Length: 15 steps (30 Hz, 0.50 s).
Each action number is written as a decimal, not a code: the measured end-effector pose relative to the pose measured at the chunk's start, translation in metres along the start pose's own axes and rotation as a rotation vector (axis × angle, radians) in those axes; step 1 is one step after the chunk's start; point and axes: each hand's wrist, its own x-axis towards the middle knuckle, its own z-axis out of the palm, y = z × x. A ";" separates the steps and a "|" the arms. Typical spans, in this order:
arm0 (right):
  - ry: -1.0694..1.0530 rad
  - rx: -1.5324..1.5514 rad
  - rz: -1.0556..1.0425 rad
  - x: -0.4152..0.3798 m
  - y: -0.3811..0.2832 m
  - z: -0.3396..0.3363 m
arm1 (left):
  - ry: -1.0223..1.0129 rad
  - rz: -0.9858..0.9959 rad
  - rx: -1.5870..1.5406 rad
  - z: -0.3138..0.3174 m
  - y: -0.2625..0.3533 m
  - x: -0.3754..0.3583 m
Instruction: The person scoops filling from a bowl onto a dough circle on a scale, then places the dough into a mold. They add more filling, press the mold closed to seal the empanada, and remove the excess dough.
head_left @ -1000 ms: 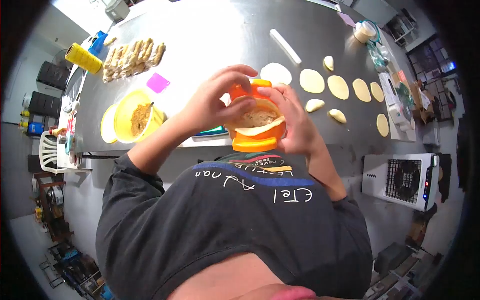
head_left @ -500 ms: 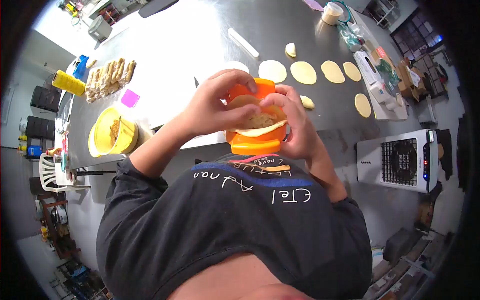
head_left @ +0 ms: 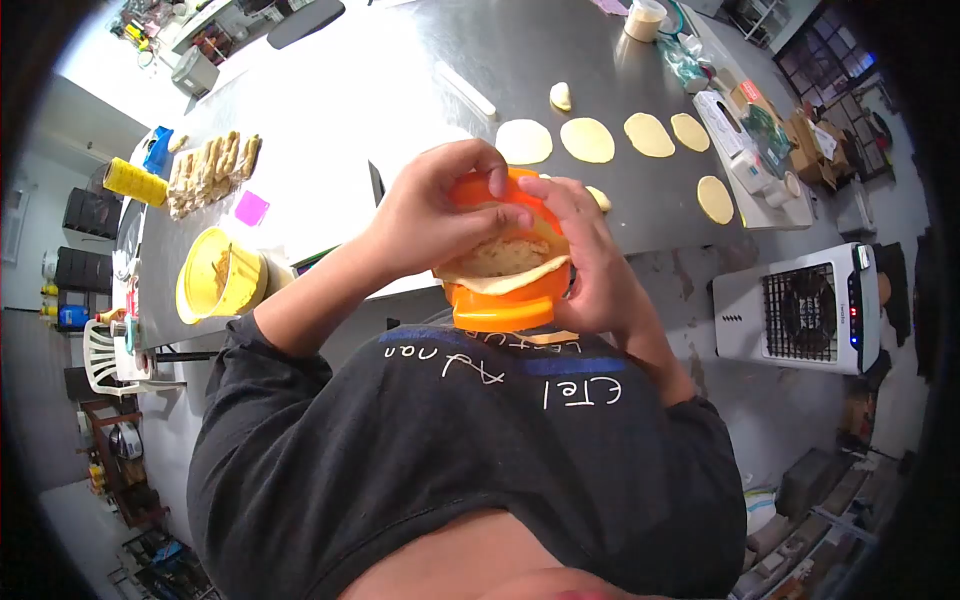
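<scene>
Both my hands are around an orange hinged dough press (head_left: 503,312), held close to my chest above the table's near edge. A pale dough round (head_left: 520,281) lies inside it, its near edge overhanging the rim, with crumbly light-brown filling (head_left: 510,256) in the middle. My left hand (head_left: 437,213) is closed, fingers on the press's far half and thumb stretched over the dough. My right hand (head_left: 597,258) wraps the right side, its fingers curled at the far edge. The thumbs and fingers partly hide the far half and the dough there.
Several flat dough rounds (head_left: 587,140) lie on the metal table (head_left: 560,45), with a folded dough piece (head_left: 561,96) and a white rolling pin (head_left: 465,90). A yellow bucket with filling (head_left: 258,280) stands left, near wrapped rolls (head_left: 214,170). An air cooler (head_left: 795,308) stands at right.
The press has come slightly nearer my chest and its opening shows more filling. My fingers have shifted closer together at its far edge. The whole view has moved a little.
</scene>
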 end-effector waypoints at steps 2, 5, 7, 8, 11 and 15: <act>-0.005 -0.017 -0.003 0.001 0.001 -0.001 | -0.085 0.238 0.366 -0.004 0.011 0.004; -0.020 0.001 -0.012 0.003 0.000 -0.003 | -0.025 0.314 0.528 0.004 0.024 0.006; -0.003 0.020 -0.022 0.003 -0.003 -0.002 | -0.054 0.234 0.572 0.005 0.035 0.009; -0.004 0.020 -0.023 0.003 -0.005 -0.003 | -0.087 0.156 0.614 0.005 0.037 0.010; 0.005 0.008 0.002 0.003 -0.008 -0.003 | -0.076 0.144 0.590 0.007 0.035 0.010; 0.027 0.034 0.010 0.002 -0.005 -0.001 | -0.034 0.244 0.545 0.009 0.027 0.011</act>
